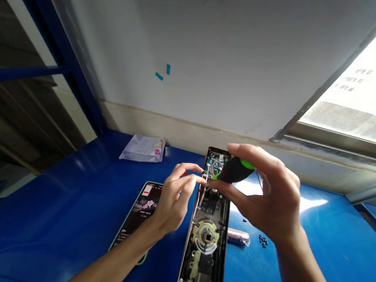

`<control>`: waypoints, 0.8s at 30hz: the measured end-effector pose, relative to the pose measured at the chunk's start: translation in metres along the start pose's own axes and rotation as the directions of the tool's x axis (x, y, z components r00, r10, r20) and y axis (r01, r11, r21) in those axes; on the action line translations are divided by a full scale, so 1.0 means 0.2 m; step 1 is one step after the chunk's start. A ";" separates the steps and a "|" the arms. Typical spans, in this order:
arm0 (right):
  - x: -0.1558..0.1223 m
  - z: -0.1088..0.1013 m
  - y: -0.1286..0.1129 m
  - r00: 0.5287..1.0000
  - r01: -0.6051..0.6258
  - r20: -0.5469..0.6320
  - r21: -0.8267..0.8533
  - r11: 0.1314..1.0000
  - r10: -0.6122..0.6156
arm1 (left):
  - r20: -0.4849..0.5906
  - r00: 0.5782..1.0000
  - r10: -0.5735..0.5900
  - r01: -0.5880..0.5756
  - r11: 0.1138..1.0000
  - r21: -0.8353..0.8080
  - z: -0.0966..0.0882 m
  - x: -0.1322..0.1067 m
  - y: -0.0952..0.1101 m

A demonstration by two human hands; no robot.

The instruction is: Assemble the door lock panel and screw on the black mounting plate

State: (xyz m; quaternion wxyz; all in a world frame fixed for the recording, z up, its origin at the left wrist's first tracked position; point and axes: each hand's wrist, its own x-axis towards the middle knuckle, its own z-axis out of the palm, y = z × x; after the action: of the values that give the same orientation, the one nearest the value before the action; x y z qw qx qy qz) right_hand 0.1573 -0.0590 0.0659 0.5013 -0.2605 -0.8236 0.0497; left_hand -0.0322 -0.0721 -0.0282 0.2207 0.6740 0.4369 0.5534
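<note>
An open door lock panel (206, 217) stretches away from me on the blue table, its inside facing up. A blue circuit board (212, 160) with white wires is at its far end, and a round metal spindle hub (207, 235) is in its middle. In my right hand (273, 194) is a black and green screwdriver (234, 169), its handle tilted over the circuit board end; the tip is hidden. My left hand (174, 197) reaches in from the left, fingers stretched and apart, fingertips at the panel's left rim near the wires.
Left of the panel lies a phone (135, 217) with a lit screen, partly under my left forearm. A lilac packet (144, 148) is against the wall. To the right are a small pile of dark screws (263, 241) and a plastic-wrapped cylinder (239, 236). A window (366, 95) is at the right.
</note>
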 end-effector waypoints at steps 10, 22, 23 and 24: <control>0.03 -0.05 -0.05 0.998 0.019 -0.064 0.065 0.998 -0.014 | 0.006 0.991 -0.136 0.136 0.990 -0.046 0.03 0.00 -0.02; 0.04 -0.04 -0.02 0.990 0.063 -0.130 0.095 0.993 -0.051 | 0.047 0.970 -0.240 0.244 0.951 -0.191 0.06 -0.01 -0.04; 0.04 -0.04 -0.02 0.996 0.057 -0.080 0.133 0.989 -0.046 | 0.043 0.969 -0.244 0.248 0.949 -0.194 0.06 -0.01 -0.04; 0.04 -0.04 -0.02 0.998 0.051 -0.034 0.185 0.981 -0.046 | 0.039 0.968 -0.249 0.252 0.946 -0.202 0.06 -0.01 -0.04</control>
State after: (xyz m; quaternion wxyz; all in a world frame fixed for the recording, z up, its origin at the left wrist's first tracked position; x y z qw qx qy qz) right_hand 0.1600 -0.0606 0.0779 0.5367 -0.1932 -0.8140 0.1101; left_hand -0.0241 -0.0670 -0.0394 0.3605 0.5902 0.4581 0.5585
